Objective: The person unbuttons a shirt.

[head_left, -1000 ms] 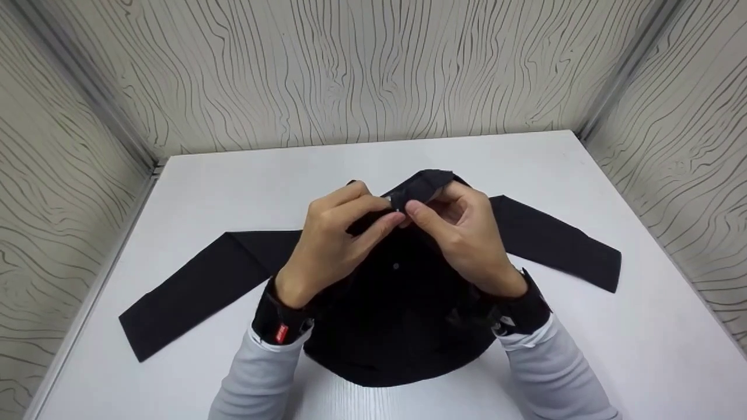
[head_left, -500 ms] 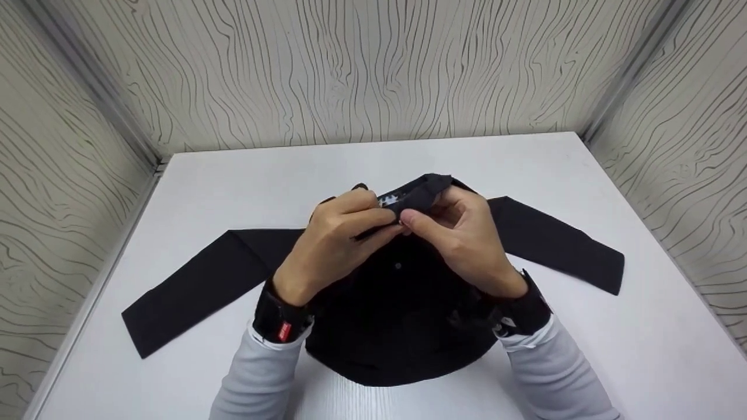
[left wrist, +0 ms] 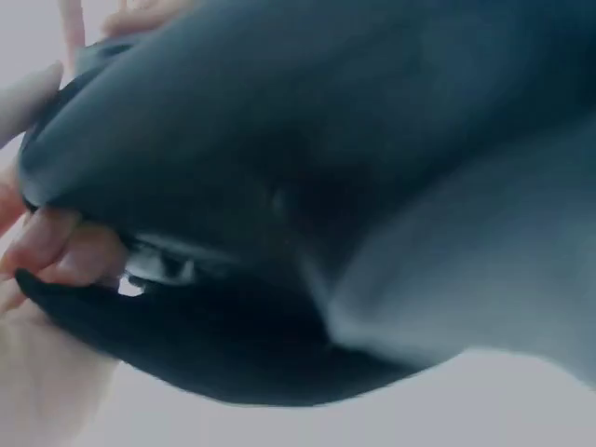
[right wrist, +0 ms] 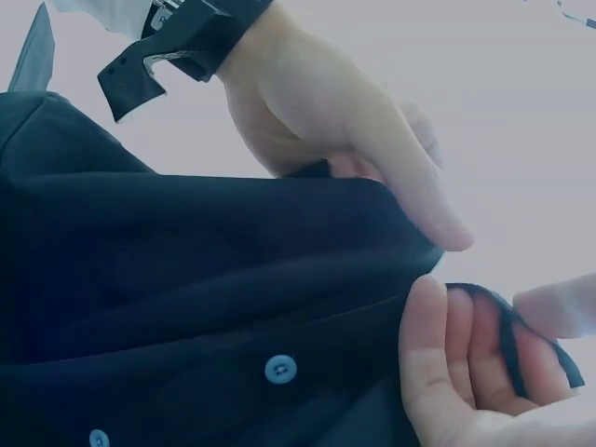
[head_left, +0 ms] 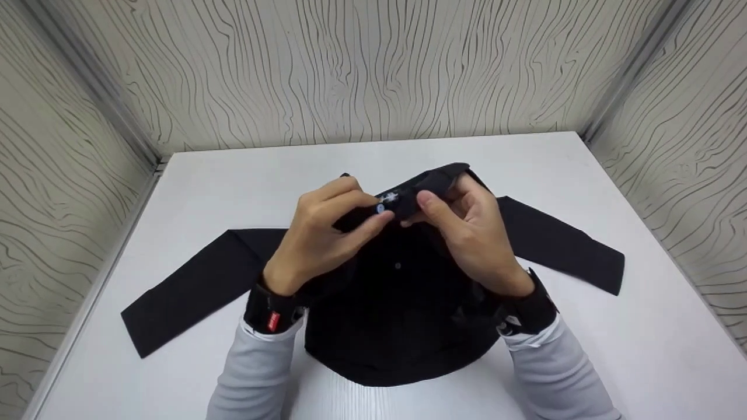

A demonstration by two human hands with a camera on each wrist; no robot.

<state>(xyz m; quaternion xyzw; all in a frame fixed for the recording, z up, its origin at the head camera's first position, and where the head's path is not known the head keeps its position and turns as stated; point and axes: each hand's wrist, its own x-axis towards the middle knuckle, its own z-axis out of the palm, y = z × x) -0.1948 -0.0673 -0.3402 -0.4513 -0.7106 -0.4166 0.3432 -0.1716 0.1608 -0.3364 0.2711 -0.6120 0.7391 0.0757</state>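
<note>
A black button-up shirt lies spread with its sleeves out to both sides. Its collar is raised between the two hands. My left hand pinches the collar's edge, with a small pale button at its fingertips. Opposite it, my right hand grips the folded collar, thumb on top and other fingers tucked behind the cloth. A pale label shows inside the neck. From the right wrist view I see another button on the shirt front. Dark cloth fills most of the left wrist view, which is blurred.
The shirt lies on a white table. One sleeve stretches left and the other sleeve right. Panels with a wood-grain pattern stand behind the table and at both sides.
My left hand first slides in toward the right hand, then draws back left, uncovering the pale button. My right hand lifts slightly up and right with the collar.
</note>
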